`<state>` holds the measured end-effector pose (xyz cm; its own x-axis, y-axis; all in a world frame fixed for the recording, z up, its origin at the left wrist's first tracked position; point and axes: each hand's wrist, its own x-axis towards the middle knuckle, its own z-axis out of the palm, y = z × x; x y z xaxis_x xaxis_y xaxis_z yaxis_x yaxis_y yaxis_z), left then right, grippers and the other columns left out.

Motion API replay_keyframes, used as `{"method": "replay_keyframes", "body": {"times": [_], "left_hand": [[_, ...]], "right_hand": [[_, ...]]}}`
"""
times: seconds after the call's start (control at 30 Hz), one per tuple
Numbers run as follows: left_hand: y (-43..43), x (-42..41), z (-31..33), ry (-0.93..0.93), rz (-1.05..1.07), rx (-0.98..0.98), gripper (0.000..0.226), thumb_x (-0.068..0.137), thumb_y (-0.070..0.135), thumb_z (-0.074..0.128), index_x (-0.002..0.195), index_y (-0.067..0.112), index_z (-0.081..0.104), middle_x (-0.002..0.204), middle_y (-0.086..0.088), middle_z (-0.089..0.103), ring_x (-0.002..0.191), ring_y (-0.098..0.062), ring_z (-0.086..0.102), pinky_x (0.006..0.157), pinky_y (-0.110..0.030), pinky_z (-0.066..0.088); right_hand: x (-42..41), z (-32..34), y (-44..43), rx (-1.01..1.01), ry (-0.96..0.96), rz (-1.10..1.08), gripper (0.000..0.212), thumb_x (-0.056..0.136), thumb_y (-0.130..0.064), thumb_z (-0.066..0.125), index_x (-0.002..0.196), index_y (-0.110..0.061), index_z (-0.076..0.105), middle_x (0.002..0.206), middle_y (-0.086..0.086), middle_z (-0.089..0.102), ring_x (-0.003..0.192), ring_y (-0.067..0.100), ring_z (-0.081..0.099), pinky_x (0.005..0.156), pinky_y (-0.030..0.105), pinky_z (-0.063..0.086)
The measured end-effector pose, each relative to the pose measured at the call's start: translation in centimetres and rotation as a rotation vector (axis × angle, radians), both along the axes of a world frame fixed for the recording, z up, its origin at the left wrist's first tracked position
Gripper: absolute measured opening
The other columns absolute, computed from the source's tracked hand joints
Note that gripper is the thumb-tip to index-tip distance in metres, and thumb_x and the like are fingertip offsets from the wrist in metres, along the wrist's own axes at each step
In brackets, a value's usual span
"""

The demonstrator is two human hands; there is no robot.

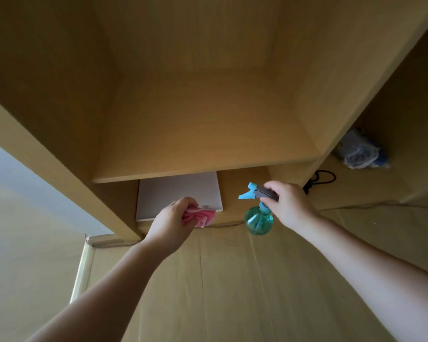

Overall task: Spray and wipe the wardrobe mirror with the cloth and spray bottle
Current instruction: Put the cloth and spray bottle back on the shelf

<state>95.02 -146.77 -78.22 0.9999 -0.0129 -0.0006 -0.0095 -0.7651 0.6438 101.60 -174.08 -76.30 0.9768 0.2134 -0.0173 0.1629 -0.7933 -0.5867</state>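
wooden wardrobe fills my view, no mirror in sight. right hand grips the spray bottle by its head, left hand bunches the pink cloth by the white slab; squeeze now and i'd wet wood.

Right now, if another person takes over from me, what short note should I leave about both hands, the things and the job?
Left hand: grips the crumpled pink cloth, in front of the lower wooden wardrobe compartment.
Right hand: holds the round green plastic spray bottle with blue trigger by its head, off any surface.
Done: both tools are in hand.
To do: no mirror is plainly in view, so find it, spray it, wipe it.
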Motion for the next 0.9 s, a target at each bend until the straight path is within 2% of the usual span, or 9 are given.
{"method": "replay_keyframes", "body": {"times": [0.07, 0.17, 0.37, 0.5, 0.63, 0.8, 0.9], "left_hand": [[0.0, 1.1, -2.6, -0.027, -0.009, 0.022, 0.023, 0.080, 0.020, 0.069, 0.101, 0.024, 0.061, 0.089, 0.009, 0.059, 0.077, -0.012, 0.055, 0.063, -0.025, 0.042], [-0.3, 2.9, -5.6, -0.082, -0.009, 0.043, 0.024, 0.081, 0.020, 0.069, 0.104, 0.023, 0.061, 0.089, 0.009, 0.057, 0.076, -0.012, 0.055, 0.061, -0.025, 0.041], [-0.8, 4.5, -9.2, -0.144, 0.028, 0.041, 0.029, 0.081, 0.014, 0.068, 0.109, 0.019, 0.062, 0.092, 0.009, 0.056, 0.083, -0.016, 0.054, 0.069, -0.031, 0.047], [-0.6, 5.0, -10.8, -0.164, 0.006, 0.061, 0.028, 0.081, 0.014, 0.069, 0.107, 0.018, 0.062, 0.090, 0.011, 0.055, 0.079, -0.013, 0.051, 0.065, -0.027, 0.040], [-0.3, 5.5, -12.0, -0.173, 0.022, 0.052, 0.030, 0.080, 0.011, 0.068, 0.108, 0.017, 0.062, 0.092, 0.009, 0.057, 0.080, -0.014, 0.052, 0.066, -0.026, 0.039], [0.1, 5.7, -12.4, -0.164, 0.037, 0.060, 0.030, 0.081, 0.011, 0.068, 0.110, 0.017, 0.062, 0.096, 0.007, 0.061, 0.082, -0.016, 0.055, 0.067, -0.026, 0.041], [0.0, 5.8, -12.5, -0.166, 0.037, 0.059, 0.031, 0.082, 0.010, 0.067, 0.111, 0.018, 0.061, 0.098, 0.007, 0.061, 0.082, -0.015, 0.056, 0.067, -0.027, 0.044]], "right_hand": [[1.1, -3.0, 0.0, -0.010, -0.022, -0.006, 0.012, 0.088, -0.016, 0.068, 0.100, -0.018, 0.066, 0.082, -0.006, 0.063, 0.074, 0.016, 0.058, 0.057, 0.024, 0.038], [3.0, -6.4, 0.3, -0.018, -0.044, -0.009, 0.008, 0.090, -0.015, 0.064, 0.097, -0.017, 0.066, 0.082, -0.002, 0.065, 0.075, 0.020, 0.059, 0.062, 0.031, 0.044], [6.0, -10.2, 0.8, -0.005, -0.027, -0.008, 0.012, 0.093, -0.014, 0.060, 0.104, -0.012, 0.065, 0.090, 0.006, 0.064, 0.083, 0.026, 0.059, 0.065, 0.032, 0.041], [7.5, -11.8, 1.4, -0.023, -0.030, 0.001, 0.018, 0.094, -0.012, 0.058, 0.111, -0.010, 0.065, 0.100, 0.009, 0.066, 0.089, 0.025, 0.060, 0.073, 0.034, 0.045], [9.0, -13.1, 1.7, -0.033, -0.043, -0.025, 0.024, 0.095, -0.013, 0.056, 0.117, -0.011, 0.063, 0.108, 0.010, 0.066, 0.096, 0.027, 0.061, 0.083, 0.040, 0.052], [10.1, -14.3, 1.8, -0.047, -0.025, -0.044, 0.022, 0.096, -0.016, 0.055, 0.116, -0.016, 0.063, 0.105, 0.006, 0.067, 0.092, 0.023, 0.061, 0.079, 0.040, 0.053], [10.3, -14.9, 1.8, -0.046, -0.028, -0.058, 0.027, 0.097, -0.015, 0.053, 0.123, -0.014, 0.061, 0.111, 0.009, 0.066, 0.099, 0.027, 0.062, 0.083, 0.041, 0.053]]}}
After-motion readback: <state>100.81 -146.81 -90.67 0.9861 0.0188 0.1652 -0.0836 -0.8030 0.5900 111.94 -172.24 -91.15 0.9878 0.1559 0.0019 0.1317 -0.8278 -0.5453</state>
